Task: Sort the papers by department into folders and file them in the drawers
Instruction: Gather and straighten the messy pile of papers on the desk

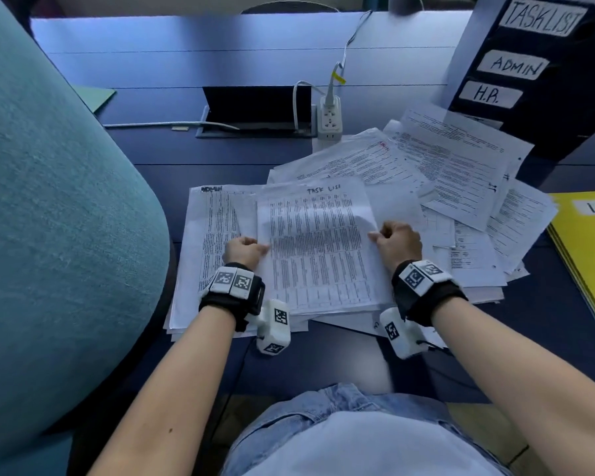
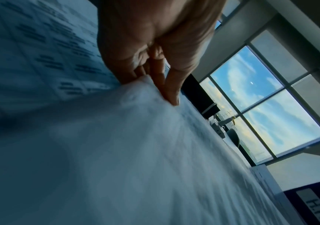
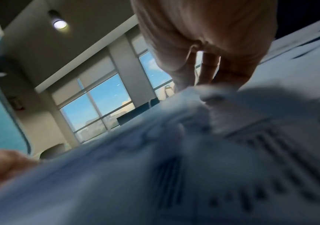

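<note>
Fingers (image 2: pixel 171 91) of the left hand (image 1: pixel 244 250) curl around the left edge of the "TASK LIST" sheet (image 1: pixel 318 249); the right hand (image 1: pixel 397 242) pinches its right edge. The sheet tops the scattered papers (image 1: pixel 454 173) on the dark table (image 1: pixel 186 63), near the yellow IT folder (image 1: pixel 588 235).

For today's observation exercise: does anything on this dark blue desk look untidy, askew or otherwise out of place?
Yes. The white printed papers lie fanned at clashing angles on the dark blue desk, unsquared. The left hand and right hand pinch the white sheet headed TASK LIST, which buckles near the right hand. The yellow folder labelled IT sits skewed.
</note>
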Motion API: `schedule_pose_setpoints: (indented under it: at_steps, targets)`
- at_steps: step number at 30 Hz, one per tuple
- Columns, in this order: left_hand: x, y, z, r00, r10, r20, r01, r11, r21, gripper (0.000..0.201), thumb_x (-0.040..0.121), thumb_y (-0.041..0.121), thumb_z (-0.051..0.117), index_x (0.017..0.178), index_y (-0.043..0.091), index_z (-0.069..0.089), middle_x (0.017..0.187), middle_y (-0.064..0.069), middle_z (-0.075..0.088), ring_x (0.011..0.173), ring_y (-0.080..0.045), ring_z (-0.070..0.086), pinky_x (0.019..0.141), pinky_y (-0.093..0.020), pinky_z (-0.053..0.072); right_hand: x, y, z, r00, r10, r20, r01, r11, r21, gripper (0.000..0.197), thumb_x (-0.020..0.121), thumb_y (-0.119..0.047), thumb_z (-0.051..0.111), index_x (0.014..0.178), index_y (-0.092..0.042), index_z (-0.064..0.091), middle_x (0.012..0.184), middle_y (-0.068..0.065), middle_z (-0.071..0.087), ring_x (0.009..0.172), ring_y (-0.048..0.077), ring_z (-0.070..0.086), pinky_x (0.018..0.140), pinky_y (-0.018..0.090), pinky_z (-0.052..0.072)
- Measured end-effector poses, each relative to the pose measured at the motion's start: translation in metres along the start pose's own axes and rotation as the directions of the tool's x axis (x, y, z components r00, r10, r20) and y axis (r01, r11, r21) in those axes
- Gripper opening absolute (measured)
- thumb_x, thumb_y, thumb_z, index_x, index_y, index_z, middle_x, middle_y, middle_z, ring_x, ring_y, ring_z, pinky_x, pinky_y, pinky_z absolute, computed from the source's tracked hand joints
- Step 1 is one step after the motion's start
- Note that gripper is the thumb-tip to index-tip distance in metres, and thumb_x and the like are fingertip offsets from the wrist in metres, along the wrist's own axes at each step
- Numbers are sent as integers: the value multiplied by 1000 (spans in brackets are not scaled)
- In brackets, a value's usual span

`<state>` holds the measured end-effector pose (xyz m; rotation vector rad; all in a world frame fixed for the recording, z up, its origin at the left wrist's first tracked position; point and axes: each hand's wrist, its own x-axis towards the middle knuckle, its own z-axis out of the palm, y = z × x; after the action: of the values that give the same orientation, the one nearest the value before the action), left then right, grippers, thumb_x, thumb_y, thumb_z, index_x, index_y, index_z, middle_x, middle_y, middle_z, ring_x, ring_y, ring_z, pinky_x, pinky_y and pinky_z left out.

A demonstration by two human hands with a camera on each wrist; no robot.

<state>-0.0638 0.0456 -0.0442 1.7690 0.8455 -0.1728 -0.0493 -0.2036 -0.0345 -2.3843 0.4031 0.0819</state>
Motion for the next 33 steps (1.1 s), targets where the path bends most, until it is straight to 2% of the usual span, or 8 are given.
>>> schedule_pose_setpoints:
  at_steps: [6, 10, 17, 19, 23, 27, 31, 33]
  targets:
    - [11, -7, -3, 998, -49, 26, 52, 992, -119, 15, 75, 7, 74, 82, -5, 68, 91, -18, 66, 80, -26, 62, 86, -43, 53, 17, 25, -26, 970, 183, -159, -174, 982, 70, 39, 88, -11, 59, 57, -10, 36, 77, 16, 50, 78, 23, 47, 67, 29, 33]
    - [13, -7, -1, 1000, -1, 25, 2, 999, -50, 20, 78, 8, 71, 64, 14, 58, 87, -13, 62, 82, -21, 56, 83, -35, 48, 22, 34, -42, 949, 279, -146, -262, 957, 125, 14, 87, -5, 55, 88, 5, 66, 98, 19, 65, 99, 31, 59, 83, 33, 44]
    - [1, 8, 6, 987, 35, 155, -23, 997, -77, 26, 84, 21, 65, 100, 1, 61, 93, -7, 57, 94, -18, 48, 88, -35, 41, 13, 16, -20, 973, 230, 23, -232, 967, 102, 26, 85, -9, 55, 108, -11, 68, 113, 12, 66, 109, 30, 59, 92, 31, 45]
    - [-3, 11, 8, 980, 33, 197, -19, 997, -70, 52, 85, 17, 65, 127, -2, 41, 108, -8, 48, 102, -19, 44, 97, -37, 37, 8, 4, -10, 982, 170, 85, -178, 980, 92, 24, 86, -8, 53, 105, -9, 68, 111, 12, 67, 107, 29, 59, 89, 28, 44]
    - [-5, 11, 7, 973, 24, 231, -16, 999, -36, 73, 83, -7, 57, 138, 11, 11, 121, -11, 41, 104, -27, 51, 97, -38, 44, 1, -21, 4, 980, 101, 171, -135, 971, 197, 30, 88, -9, 53, 116, -1, 56, 117, 17, 61, 109, 32, 56, 94, 38, 45]
    - [-21, 20, 7, 953, 185, 240, -177, 983, -57, 47, 89, -3, 49, 133, 2, 36, 128, -17, 49, 114, -29, 52, 99, -42, 45, 0, -41, 0, 977, 71, 202, -142, 919, 368, 38, 88, -9, 56, 123, 1, 46, 119, 20, 58, 105, 29, 58, 95, 44, 47]
    - [-41, 61, -5, 868, 497, 4, -490, 857, -159, 28, 90, 5, 53, 118, 2, 53, 107, -8, 60, 95, -17, 57, 86, -31, 51, -9, -72, -30, 985, -165, -51, 172, 893, 416, 13, 90, 0, 47, 93, -12, 48, 91, 3, 57, 80, 13, 54, 65, 4, 43]
    - [-48, 83, -16, 791, 603, -103, -610, 761, -222, 25, 87, 3, 57, 112, 2, 57, 100, -3, 62, 87, -11, 60, 80, -24, 52, -15, -90, -46, 948, -237, -210, 312, 811, 494, 16, 92, 0, 46, 91, -14, 38, 92, -1, 52, 79, 10, 52, 60, 1, 39]
